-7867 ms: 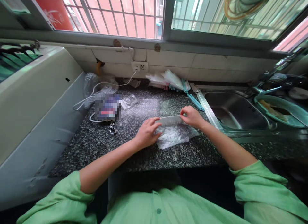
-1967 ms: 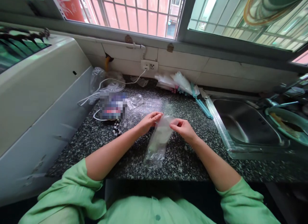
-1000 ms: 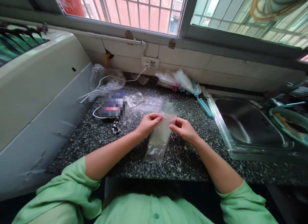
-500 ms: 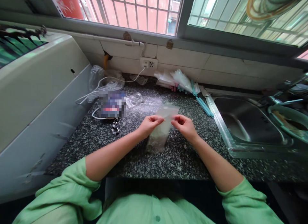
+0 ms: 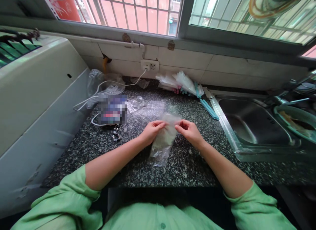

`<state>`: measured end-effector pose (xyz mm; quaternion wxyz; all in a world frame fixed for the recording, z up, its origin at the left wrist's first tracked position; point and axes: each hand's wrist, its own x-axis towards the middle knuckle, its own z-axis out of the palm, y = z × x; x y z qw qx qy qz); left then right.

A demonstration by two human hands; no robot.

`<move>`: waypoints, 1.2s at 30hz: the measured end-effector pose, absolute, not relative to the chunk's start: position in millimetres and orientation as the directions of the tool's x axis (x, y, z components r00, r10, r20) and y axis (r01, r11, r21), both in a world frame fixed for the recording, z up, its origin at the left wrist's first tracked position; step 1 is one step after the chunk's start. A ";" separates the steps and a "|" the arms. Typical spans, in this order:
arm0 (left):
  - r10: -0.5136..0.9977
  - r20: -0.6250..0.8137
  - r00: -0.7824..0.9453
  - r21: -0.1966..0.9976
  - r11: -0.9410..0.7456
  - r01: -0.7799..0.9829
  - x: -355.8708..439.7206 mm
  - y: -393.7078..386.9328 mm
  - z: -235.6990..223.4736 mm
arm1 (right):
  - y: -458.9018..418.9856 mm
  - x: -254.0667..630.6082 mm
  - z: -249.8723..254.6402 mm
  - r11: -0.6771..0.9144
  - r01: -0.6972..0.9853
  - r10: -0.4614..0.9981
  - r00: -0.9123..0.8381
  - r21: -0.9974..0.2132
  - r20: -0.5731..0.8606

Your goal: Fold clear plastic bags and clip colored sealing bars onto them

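Note:
Between my hands is a clear plastic bag (image 5: 162, 141), long and flat, hanging over the speckled countertop (image 5: 138, 170). My left hand (image 5: 153, 130) pinches its left edge near the upper part, thumb against fingers. On the opposite edge, my right hand (image 5: 188, 130) holds it in the same kind of pinch. The bag looks see-through, and I make out nothing inside it. To the left of my hands lie a blurred-out item (image 5: 112, 109), a small shiny metallic chain-like thing (image 5: 116, 133) and a crumpled piece of clear plastic (image 5: 135, 104).
Flat plastic bags (image 5: 185, 82) are stacked against the tiled wall, beside turquoise strips (image 5: 209, 109). A steel sink (image 5: 251, 124) is set in on the right, with a green basket (image 5: 296, 119) at its far side. A white cable (image 5: 111, 81) runs from the wall socket (image 5: 150, 66).
The bag's lower end has swung slightly toward me and shows more glare. Both hands keep their pinch on it. The whole view has shifted a little.

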<state>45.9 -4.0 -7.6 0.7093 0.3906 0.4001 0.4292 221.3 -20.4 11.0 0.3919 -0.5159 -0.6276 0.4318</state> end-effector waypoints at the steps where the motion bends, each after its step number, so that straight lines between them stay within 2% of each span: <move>1: 0.916 -0.225 0.332 0.902 0.325 -0.284 46.5 -4.7 -9.1 | -18.5 223.0 10.3 0.099 0.290 0.989 -0.132 -0.952 0.063; 9: 0.880 -0.219 0.422 0.903 0.346 -0.253 45.4 -2.9 -13.2 | -13.0 225.9 4.6 0.130 0.221 0.991 -0.043 -0.966 0.124; 13: 0.896 -0.192 0.399 0.924 0.302 -0.234 45.6 -2.5 -15.1 | -14.6 224.5 6.4 0.118 0.235 0.993 -0.031 -0.965 0.114; 17: 0.936 -0.146 0.319 0.933 0.238 -0.271 46.7 -2.2 -15.8 | -16.4 221.8 7.8 0.059 0.288 0.993 -0.114 -0.956 0.026; 21: 0.955 -0.161 0.248 0.908 0.242 -0.342 47.7 -0.9 -15.3 | -17.8 219.5 3.4 0.022 0.395 0.965 -0.250 -0.919 -0.084; 29: 0.961 -0.175 0.212 0.902 0.243 -0.357 46.7 0.1 -13.6 | -18.5 218.4 -2.7 0.106 0.445 0.956 -0.291 -0.889 -0.032; 31: 0.965 -0.183 0.189 0.908 0.239 -0.344 45.6 1.2 -13.0 | -10.8 225.8 -1.8 0.125 0.468 0.971 -0.241 -0.875 0.010; 33: 0.964 -0.193 0.185 0.915 0.245 -0.321 44.5 2.3 -12.0 | 1.8 242.6 -0.4 0.135 0.550 0.990 -0.104 -0.824 0.093; 36: 0.960 -0.194 0.203 0.926 0.248 -0.286 43.2 2.5 -9.7 | 22.5 284.2 3.0 0.025 0.796 0.945 0.177 -0.605 0.273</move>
